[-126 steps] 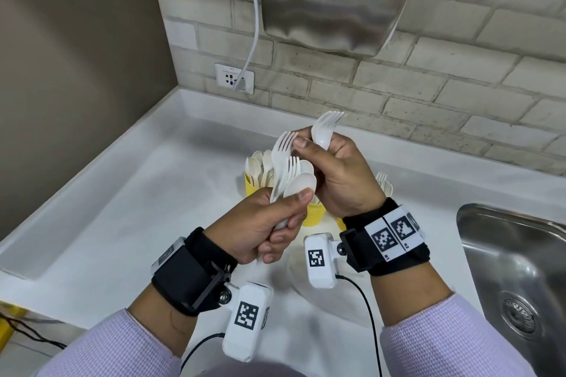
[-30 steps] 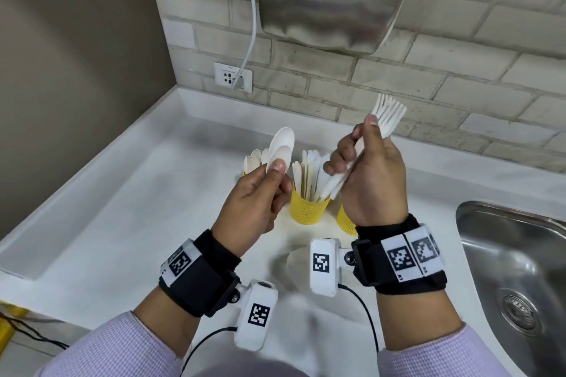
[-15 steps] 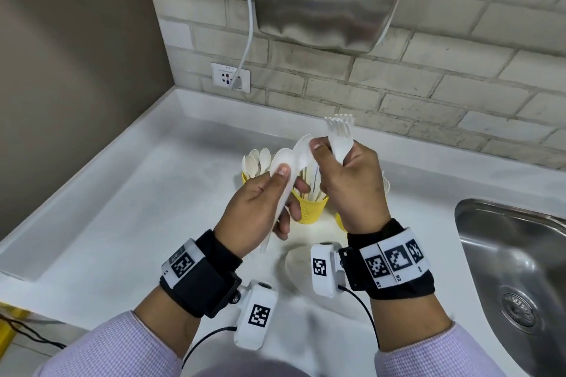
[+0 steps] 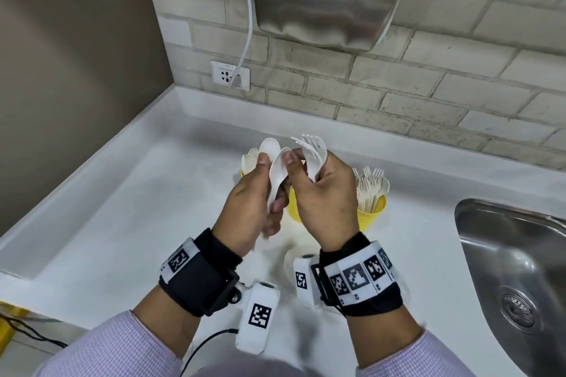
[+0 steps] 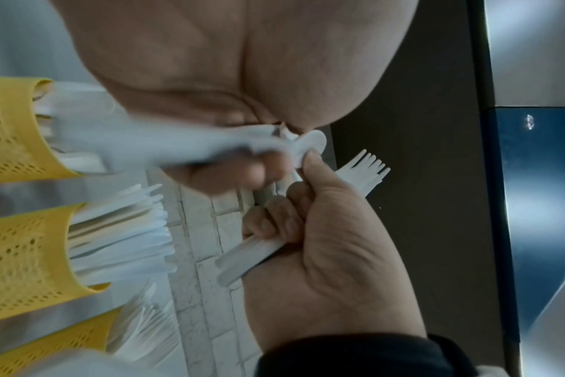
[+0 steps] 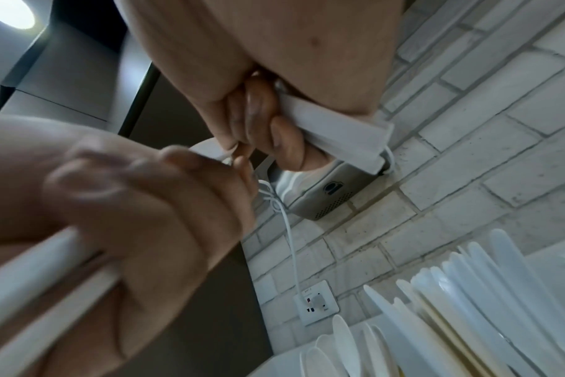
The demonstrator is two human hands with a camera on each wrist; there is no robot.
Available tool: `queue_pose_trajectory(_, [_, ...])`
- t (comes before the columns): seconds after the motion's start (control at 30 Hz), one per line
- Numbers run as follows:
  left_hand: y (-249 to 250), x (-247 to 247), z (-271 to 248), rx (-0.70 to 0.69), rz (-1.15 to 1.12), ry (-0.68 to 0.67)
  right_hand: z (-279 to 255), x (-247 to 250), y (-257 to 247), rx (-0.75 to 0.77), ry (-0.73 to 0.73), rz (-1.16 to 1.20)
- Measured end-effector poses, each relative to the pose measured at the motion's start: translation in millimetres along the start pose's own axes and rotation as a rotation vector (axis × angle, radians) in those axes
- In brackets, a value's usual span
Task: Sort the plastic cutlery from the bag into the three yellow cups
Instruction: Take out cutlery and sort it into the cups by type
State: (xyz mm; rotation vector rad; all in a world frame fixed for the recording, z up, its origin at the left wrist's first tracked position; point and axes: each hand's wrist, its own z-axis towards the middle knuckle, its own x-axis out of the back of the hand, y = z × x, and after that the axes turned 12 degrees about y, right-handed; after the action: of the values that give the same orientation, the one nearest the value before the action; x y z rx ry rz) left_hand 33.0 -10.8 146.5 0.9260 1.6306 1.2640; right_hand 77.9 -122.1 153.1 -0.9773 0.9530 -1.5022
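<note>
Left hand (image 4: 254,202) grips spoons (image 4: 277,168); right hand (image 4: 321,193) clutches forks (image 4: 312,150), thumb pinching a spoon bowl | likely splitting types | cups (image 4: 372,214) behind on counter (image 4: 122,223), already filled

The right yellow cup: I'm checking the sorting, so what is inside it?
The right yellow cup holds white plastic forks standing tines up. Their lower handles are hidden by the cup wall, and the right hand covers the cup's left edge.
</note>
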Motion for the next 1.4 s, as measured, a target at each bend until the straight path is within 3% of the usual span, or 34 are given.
queue_pose_trajectory(0.13, [1.5, 4.6, 0.9, 0.176, -0.033, -0.091, -0.6, 0.6, 3.2, 0.017, 0.011, 0.016])
queue_pose_trajectory(0.23, [0.0, 7.4, 1.3, 0.2, 0.023, -0.168, -0.1, 4.4, 5.8, 0.017, -0.042, -0.032])
queue_pose_trajectory(0.5, [-9.9, 17.2, 10.9, -0.25, 0.297, -0.115, 5.4, 22.1, 9.1, 0.067, -0.002, -0.089])
queue_pose_trajectory(0.8, [-12.1, 24.0, 23.0, -0.35, 0.456, -0.039, 0.6, 18.3, 24.9, 0.066, -0.064, -0.135])
queue_pose_trajectory(0.93, [-2.8, 32.9, 42.7, -0.388, 0.36, 0.098, 6.0, 21.9, 21.9, -0.02, -0.016, 0.019])
queue_pose_trajectory(1.13, [-1.5, 52.7, 82.3, -0.467, 0.4, 0.3, 11.4, 37.8, 26.1, -0.32, 0.03, 0.272])
queue_pose_trajectory(1.27, [-2.4, 49.1, 101.0, -0.473, 0.437, 0.317, 14.5, 42.2, 32.0, -0.391, 0.047, 0.32])
queue_pose_trajectory(1.4, [-11.6, 40.7, 115.6, -0.508, 0.659, 0.289, 14.7, 43.5, 35.3, -0.406, 0.063, 0.35])
